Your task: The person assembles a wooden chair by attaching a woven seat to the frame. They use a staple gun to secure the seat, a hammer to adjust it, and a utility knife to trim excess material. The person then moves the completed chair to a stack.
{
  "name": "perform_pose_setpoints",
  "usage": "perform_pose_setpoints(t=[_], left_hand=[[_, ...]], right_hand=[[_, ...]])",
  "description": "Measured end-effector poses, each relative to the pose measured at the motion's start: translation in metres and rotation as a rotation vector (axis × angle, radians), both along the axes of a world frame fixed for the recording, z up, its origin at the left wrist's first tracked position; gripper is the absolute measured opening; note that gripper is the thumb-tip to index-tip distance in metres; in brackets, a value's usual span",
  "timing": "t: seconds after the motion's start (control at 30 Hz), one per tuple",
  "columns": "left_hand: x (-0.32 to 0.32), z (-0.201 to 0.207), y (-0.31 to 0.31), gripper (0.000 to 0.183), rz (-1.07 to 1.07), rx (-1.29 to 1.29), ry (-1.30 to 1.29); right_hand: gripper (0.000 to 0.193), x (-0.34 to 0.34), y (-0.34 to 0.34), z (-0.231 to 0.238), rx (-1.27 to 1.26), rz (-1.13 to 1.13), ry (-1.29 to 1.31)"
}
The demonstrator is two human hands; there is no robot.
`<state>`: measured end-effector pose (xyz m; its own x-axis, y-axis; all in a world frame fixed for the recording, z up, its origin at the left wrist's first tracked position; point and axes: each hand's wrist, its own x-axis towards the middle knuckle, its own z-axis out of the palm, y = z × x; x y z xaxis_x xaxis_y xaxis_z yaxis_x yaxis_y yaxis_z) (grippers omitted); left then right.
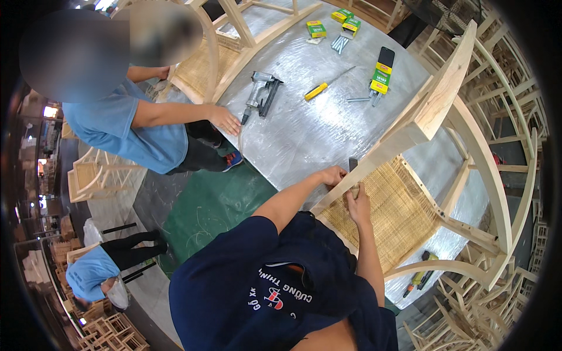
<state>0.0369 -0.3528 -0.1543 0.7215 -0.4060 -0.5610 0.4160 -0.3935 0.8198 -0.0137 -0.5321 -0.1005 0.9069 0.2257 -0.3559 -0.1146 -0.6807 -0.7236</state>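
Navy shirt (234,281); chair rail (380,157) between fingers (338,174)

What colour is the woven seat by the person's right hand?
The seat is golden tan, in a criss-cross weave, best seen in the head view.

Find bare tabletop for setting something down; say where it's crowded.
Free: a broad patch between nail gun, screwdriver and left hand; another between screwdriver and far boxes. Crowded: among the boxes and around the nearer chair.
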Motion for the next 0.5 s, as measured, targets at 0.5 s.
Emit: perform_pose_setpoints(t=[0.5], left_hand=[[-0.005,-0.012,-0.002,0.049,-0.008,0.021,-0.116]], right_hand=[[0.056,0.0,0.004,0.015,-0.05,0.107,-0.09]])
